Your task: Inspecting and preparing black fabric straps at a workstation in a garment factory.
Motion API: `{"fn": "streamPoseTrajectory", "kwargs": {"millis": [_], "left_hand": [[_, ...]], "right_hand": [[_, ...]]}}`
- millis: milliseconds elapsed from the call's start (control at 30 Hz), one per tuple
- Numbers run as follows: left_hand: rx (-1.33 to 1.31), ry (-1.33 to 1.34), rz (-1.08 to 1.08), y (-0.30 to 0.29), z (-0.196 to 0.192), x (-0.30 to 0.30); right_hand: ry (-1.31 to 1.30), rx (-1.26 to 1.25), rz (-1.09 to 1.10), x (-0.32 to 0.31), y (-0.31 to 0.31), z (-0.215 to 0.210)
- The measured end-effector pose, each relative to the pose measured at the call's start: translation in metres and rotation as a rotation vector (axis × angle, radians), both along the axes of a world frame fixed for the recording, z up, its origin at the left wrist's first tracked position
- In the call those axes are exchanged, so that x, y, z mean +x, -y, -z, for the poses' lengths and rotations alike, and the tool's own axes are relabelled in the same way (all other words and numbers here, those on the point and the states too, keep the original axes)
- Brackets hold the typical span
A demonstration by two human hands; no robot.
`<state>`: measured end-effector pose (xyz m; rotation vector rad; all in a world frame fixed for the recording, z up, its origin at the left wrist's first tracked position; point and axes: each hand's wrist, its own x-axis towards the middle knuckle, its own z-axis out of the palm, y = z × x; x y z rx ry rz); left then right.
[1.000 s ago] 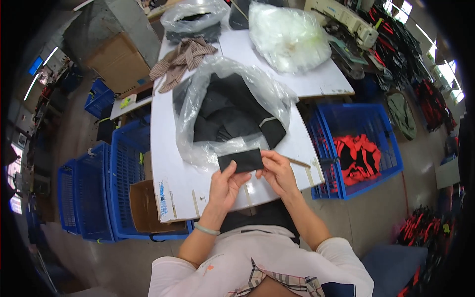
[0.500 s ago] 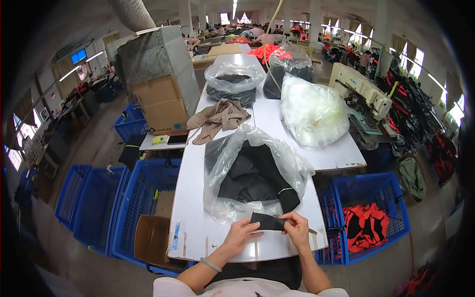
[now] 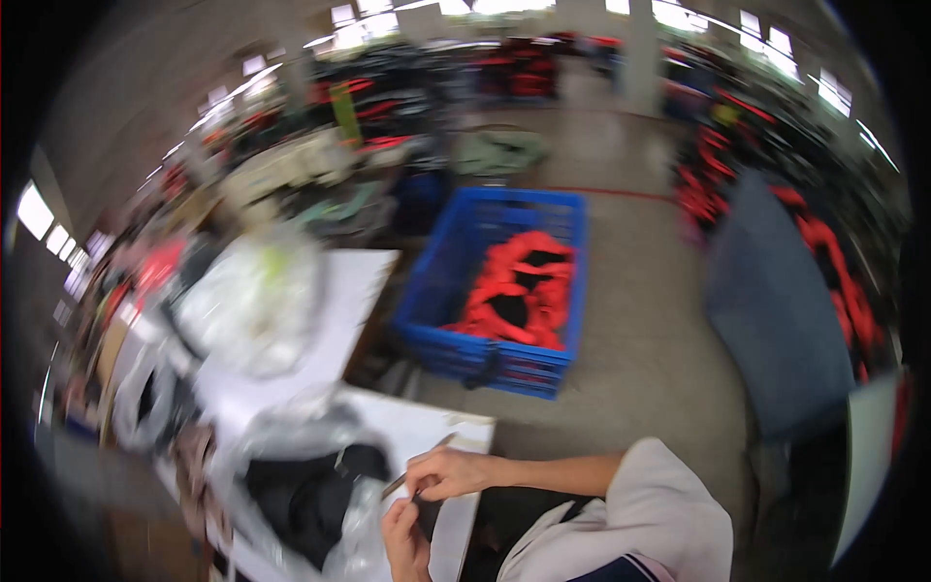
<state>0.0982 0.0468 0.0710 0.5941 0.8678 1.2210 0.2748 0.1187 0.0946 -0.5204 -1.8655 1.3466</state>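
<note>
Close together over the white table (image 3: 456,436) at its near corner, both my hands are pinched on a small black fabric piece (image 3: 429,514). My right hand (image 3: 448,473) grips its upper end, and a slim brownish pointed tool sticks out by these fingers; its kind is too blurred to tell. My left hand (image 3: 402,535) is closed lower down on the same piece, its fingers partly hidden. Just left of them lies a clear plastic bag (image 3: 364,524), gaping, with black fabric pieces (image 3: 301,495) inside.
Beyond the table corner a blue plastic crate (image 3: 427,281) holds red and black fabric pieces (image 3: 519,291). A stuffed white plastic bag (image 3: 257,301) and a pale sewing machine (image 3: 291,170) stand farther off. A grey-blue panel (image 3: 776,310) rises at right.
My view has swung right, blurring the scene; the crate of red pieces is now mid-picture. The black piece has stayed between my hands, which are now closer together, the piece hanging more upright.
</note>
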Motion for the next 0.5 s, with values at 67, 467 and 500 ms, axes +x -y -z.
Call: {"fn": "streamPoseTrajectory", "kwargs": {"millis": [67, 467, 500], "left_hand": [[-0.001, 0.077, 0.117, -0.014, 0.007, 0.015], [0.471, -0.799, 0.181, -0.081, 0.016, 0.148], [0.503, -0.783, 0.195, -0.087, 0.019, 0.153]], "right_hand": [[0.066, -0.117, 0.072, 0.017, 0.002, 0.011], [0.249, 0.388, 1.081, 0.097, 0.011, 0.029], [0.280, 0.376, 1.079, 0.102, 0.008, 0.031]]}}
